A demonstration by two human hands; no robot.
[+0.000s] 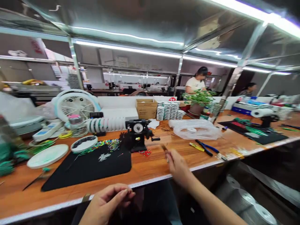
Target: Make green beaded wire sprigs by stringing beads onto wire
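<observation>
My left hand [109, 201] hovers below the front edge of the wooden workbench [150, 167], fingers curled into a pinch on something too small to make out. My right hand [178, 165] reaches over the bench edge with its fingers closed on a thin dark stick-like piece [164, 147]. Ahead of it stands a small black hand-crank winding machine [138, 137]. A black work mat [93, 165] with a heap of coloured beads [105, 145] lies to the left.
White round trays [48, 155], a small fan [76, 104], stacked white spools [170, 110], a cardboard box [146, 108], a clear plastic bag [195, 129], pliers [206, 147] and a potted plant [199, 100] crowd the bench. Two people sit at the far right.
</observation>
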